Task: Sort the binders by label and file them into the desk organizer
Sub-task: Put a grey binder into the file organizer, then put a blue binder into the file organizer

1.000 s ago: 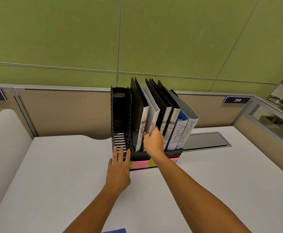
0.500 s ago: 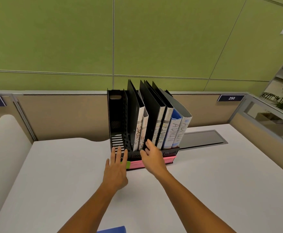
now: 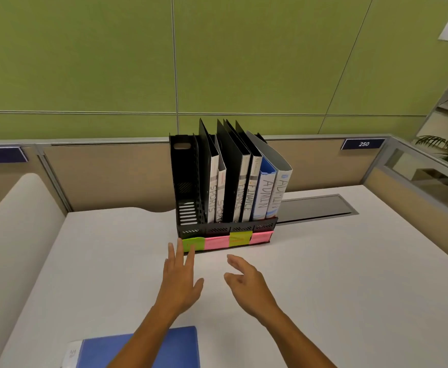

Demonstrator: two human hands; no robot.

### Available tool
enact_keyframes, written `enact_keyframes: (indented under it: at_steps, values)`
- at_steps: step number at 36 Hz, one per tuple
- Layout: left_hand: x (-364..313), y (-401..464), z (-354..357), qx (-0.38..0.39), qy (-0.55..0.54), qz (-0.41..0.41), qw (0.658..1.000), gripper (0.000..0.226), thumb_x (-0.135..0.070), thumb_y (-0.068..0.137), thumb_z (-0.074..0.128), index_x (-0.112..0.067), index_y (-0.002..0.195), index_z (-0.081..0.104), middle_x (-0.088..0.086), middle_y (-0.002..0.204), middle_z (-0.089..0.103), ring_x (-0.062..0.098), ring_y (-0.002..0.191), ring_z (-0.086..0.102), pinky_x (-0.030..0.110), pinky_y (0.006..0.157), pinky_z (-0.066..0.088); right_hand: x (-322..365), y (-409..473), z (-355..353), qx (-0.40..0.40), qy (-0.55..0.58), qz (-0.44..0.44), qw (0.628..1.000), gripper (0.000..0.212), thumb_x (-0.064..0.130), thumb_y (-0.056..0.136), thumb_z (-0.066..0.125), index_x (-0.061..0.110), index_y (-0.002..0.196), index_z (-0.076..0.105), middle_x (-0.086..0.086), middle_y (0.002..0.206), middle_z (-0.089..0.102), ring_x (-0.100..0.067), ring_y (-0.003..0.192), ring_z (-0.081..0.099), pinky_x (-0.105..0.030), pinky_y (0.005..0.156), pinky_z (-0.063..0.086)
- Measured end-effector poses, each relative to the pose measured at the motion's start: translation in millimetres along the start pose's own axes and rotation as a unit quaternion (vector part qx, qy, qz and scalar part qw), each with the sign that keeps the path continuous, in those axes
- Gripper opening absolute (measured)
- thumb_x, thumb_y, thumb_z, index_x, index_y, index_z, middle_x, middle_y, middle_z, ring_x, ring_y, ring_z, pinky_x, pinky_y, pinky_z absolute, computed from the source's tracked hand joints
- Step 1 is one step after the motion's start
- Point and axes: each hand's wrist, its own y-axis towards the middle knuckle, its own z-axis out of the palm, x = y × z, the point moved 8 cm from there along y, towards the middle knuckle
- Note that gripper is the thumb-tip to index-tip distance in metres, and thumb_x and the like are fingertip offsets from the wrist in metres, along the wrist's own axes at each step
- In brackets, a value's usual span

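Where slots stand: six binders [image 3: 240, 179] filed.

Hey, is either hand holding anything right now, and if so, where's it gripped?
Nothing is held. The left hand and right hand are both open above the desk, in front of the organizer.

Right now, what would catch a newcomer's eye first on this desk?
The black desk organizer at the back of the white desk, packed with upright binders marked SPORTS, FINANCE and ADMIN, its leftmost slot empty. Bright green and pink sticky notes line its front edge. Nearer, the left hand and right hand hover open, and a blue binder lies flat.
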Motion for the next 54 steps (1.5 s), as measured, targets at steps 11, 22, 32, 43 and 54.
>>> enact_keyframes:
  at_steps: [11,22,32,43,54]
  values:
    - [-4,-118,-17,0.009,-0.112,-0.088,0.990,0.078,-0.041,0.100,0.055,-0.025,0.160,0.007,-0.005,0.168,-0.005,0.023,0.155,-0.012,0.040,0.126,0.005,-6,-50,10,0.059,0.033,-0.058,0.996,0.061,0.041,0.094,0.065,0.044,0.148,0.036,0.020,0.153,0.039,-0.005,0.133,0.048,-0.020,0.093,0.043]
    - [-7,-226,0,0.012,-0.120,-0.204,0.972,0.082,-0.047,0.100,0.049,-0.024,0.159,-0.002,-0.007,0.168,-0.002,0.020,0.155,-0.008,0.036,0.125,0.004,-48,-101,33,0.144,0.010,-0.075,0.987,0.062,0.051,0.090,0.066,0.055,0.141,0.032,0.021,0.156,0.034,0.002,0.123,0.044,-0.022,0.099,0.041]
    - [-26,-301,-1,0.002,-0.064,-0.259,0.964,0.073,-0.048,0.101,0.046,-0.031,0.159,0.004,-0.011,0.167,-0.005,0.019,0.155,-0.009,0.036,0.125,0.003,-81,-151,51,0.226,-0.025,-0.085,0.970,0.071,0.052,0.089,0.066,0.044,0.150,0.030,0.017,0.158,0.032,-0.011,0.140,0.041,-0.034,0.109,0.041]
    - [-23,-380,-25,-0.022,-0.035,-0.340,0.940,0.072,-0.048,0.101,0.048,-0.032,0.159,0.008,-0.011,0.167,-0.002,0.019,0.155,-0.004,0.037,0.126,0.006,-78,-201,82,0.306,-0.030,-0.116,0.944,0.076,0.040,0.094,0.066,0.033,0.155,0.022,0.010,0.162,0.027,-0.018,0.144,0.039,-0.035,0.114,0.038]
    - [17,-394,-50,-0.056,0.011,-0.388,0.920,0.076,-0.050,0.100,0.048,-0.025,0.159,0.008,-0.004,0.168,0.004,0.028,0.155,-0.009,0.041,0.125,0.008,-51,-220,116,0.335,-0.067,-0.137,0.930,0.088,0.034,0.096,0.064,0.022,0.160,0.005,0.004,0.166,0.013,-0.017,0.151,0.021,-0.033,0.120,0.026]
